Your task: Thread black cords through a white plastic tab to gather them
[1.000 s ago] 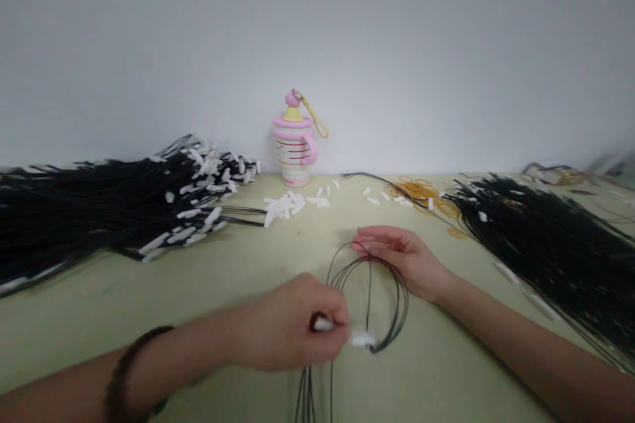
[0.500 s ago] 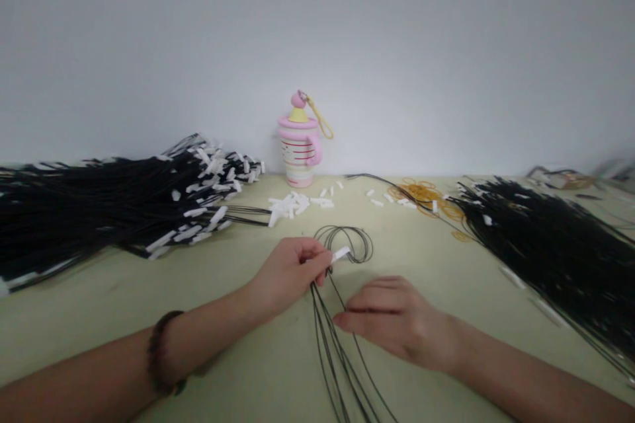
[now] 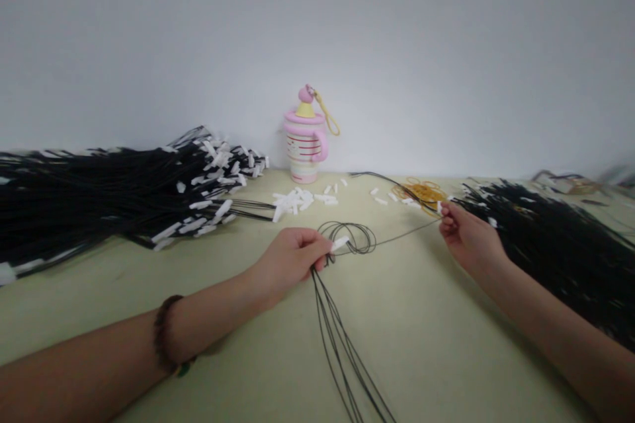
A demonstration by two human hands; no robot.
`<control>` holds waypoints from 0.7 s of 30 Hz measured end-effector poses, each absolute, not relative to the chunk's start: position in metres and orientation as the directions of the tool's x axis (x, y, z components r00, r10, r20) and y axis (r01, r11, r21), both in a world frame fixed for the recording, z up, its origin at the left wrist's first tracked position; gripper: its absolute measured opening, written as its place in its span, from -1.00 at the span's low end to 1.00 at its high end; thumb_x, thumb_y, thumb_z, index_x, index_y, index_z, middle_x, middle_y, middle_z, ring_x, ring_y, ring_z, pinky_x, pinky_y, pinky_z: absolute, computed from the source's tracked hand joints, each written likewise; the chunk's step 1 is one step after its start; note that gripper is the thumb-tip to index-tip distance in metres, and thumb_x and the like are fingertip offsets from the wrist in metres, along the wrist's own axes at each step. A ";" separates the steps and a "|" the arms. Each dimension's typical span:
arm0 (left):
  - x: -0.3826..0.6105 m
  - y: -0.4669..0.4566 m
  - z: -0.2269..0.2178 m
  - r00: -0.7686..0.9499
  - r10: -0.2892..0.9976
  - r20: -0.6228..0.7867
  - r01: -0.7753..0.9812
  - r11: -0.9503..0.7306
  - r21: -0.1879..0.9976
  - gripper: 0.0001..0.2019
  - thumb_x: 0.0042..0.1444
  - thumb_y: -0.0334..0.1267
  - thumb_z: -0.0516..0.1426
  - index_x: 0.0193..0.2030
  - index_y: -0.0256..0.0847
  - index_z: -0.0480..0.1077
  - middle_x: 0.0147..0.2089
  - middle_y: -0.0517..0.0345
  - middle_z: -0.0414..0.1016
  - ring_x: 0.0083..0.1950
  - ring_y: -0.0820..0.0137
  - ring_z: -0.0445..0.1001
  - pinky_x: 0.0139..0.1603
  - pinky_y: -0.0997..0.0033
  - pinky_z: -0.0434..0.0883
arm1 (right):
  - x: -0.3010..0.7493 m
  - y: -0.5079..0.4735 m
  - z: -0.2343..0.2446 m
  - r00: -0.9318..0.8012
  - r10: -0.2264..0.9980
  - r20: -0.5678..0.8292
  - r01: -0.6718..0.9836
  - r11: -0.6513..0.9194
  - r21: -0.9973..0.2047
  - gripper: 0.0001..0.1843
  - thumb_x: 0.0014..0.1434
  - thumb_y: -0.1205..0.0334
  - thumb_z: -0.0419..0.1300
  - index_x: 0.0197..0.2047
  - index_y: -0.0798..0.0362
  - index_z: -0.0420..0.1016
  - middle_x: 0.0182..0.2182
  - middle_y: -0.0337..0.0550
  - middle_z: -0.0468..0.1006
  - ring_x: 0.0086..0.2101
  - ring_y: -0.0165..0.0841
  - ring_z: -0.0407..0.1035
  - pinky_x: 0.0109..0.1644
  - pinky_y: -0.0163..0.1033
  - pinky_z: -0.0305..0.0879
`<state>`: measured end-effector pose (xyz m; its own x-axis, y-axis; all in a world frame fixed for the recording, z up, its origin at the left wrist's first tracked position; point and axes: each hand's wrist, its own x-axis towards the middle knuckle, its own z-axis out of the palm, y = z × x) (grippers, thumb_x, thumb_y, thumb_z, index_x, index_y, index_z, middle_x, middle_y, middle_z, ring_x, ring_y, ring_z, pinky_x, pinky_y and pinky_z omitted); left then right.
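From the head view, our left hand (image 3: 290, 258) pinches the coiled black cords (image 3: 347, 238) on the worktop (image 3: 421, 317); our right hand (image 3: 466, 234) grips one strand, its fingers closed. We judge it best to pull steadily and keep the loops pinned.

A plain pale grey wall (image 3: 446, 46) rises straight from the far edge of the yellowish-green bench (image 3: 446, 317), evenly and softly lit.

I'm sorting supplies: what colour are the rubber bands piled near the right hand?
The rubber bands are yellowish-tan, lying just beyond the right hand; the head view shows them.
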<state>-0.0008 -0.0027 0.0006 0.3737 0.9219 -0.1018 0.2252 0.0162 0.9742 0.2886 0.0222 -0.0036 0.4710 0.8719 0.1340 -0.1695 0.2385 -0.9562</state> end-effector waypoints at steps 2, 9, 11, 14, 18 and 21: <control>0.000 -0.003 0.001 0.376 0.920 -0.108 0.210 0.029 0.977 -0.75 -0.06 -0.13 0.01 -0.49 -0.30 0.33 -0.63 0.30 0.18 -0.64 0.60 0.04 -0.65 0.61 0.00 | 0.269 0.010 -0.002 0.453 0.879 0.149 -0.123 0.227 -0.966 -0.93 -0.09 0.29 0.17 -0.46 0.10 0.42 -0.64 -0.31 0.28 -0.68 -0.59 0.09 -0.68 -0.45 0.04; 0.001 -0.004 0.005 0.382 0.916 -0.118 0.248 0.022 0.969 -0.76 -0.06 -0.15 0.01 -0.48 -0.31 0.35 -0.64 0.30 0.17 -0.64 0.60 0.04 -0.65 0.61 -0.01 | 0.190 -0.052 -0.001 -0.267 0.911 0.313 0.585 0.412 -0.698 -0.73 0.07 0.28 -0.01 -0.61 0.14 0.33 -0.71 -0.31 0.20 -0.65 -0.54 0.08 -0.58 -0.40 -0.04; 0.001 -0.005 0.006 0.392 0.914 -0.108 0.267 0.000 0.964 -0.74 -0.06 -0.12 0.01 -0.48 -0.30 0.36 -0.64 0.29 0.18 -0.63 0.59 0.05 -0.65 0.60 0.00 | 0.184 -0.059 -0.002 -0.361 0.878 0.315 0.622 0.478 -0.620 -0.71 0.08 0.33 -0.04 -0.65 0.13 0.25 -0.71 -0.32 0.17 -0.63 -0.55 0.08 -0.55 -0.41 -0.04; 0.001 -0.006 0.005 0.405 0.909 -0.099 0.286 -0.024 0.958 -0.72 -0.06 -0.10 0.00 -0.49 -0.30 0.36 -0.65 0.29 0.19 -0.64 0.59 0.05 -0.64 0.59 0.00 | 0.184 -0.059 -0.004 -0.393 0.870 0.297 0.653 0.492 -0.576 -0.70 0.09 0.36 -0.07 -0.66 0.12 0.18 -0.70 -0.33 0.13 -0.63 -0.55 0.07 -0.54 -0.41 -0.05; 0.001 -0.006 0.004 0.448 0.890 -0.088 0.315 -0.065 0.947 -0.75 -0.07 -0.14 0.02 -0.55 -0.29 0.34 -0.68 0.30 0.19 -0.64 0.59 0.04 -0.63 0.59 -0.02 | 0.185 -0.054 -0.005 -0.385 0.883 0.267 0.683 0.468 -0.561 -0.72 0.10 0.36 -0.09 -0.62 0.11 0.18 -0.69 -0.32 0.16 -0.62 -0.54 0.10 -0.53 -0.42 -0.05; 0.001 -0.005 0.004 0.460 0.884 -0.089 0.326 -0.075 0.942 -0.74 -0.07 -0.13 0.02 -0.56 -0.29 0.34 -0.69 0.30 0.18 -0.64 0.59 0.04 -0.64 0.58 -0.02 | 0.185 -0.054 -0.006 -0.390 0.883 0.263 0.686 0.469 -0.557 -0.72 0.08 0.37 -0.08 -0.65 0.11 0.11 -0.70 -0.34 0.10 -0.63 -0.55 0.06 -0.54 -0.42 -0.08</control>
<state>0.0009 -0.0052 0.0036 0.4596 0.8836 -0.0892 0.3265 -0.0747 0.9423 0.1851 -0.0538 -0.0065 -0.3896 0.8827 0.2628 0.6860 0.4685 -0.5567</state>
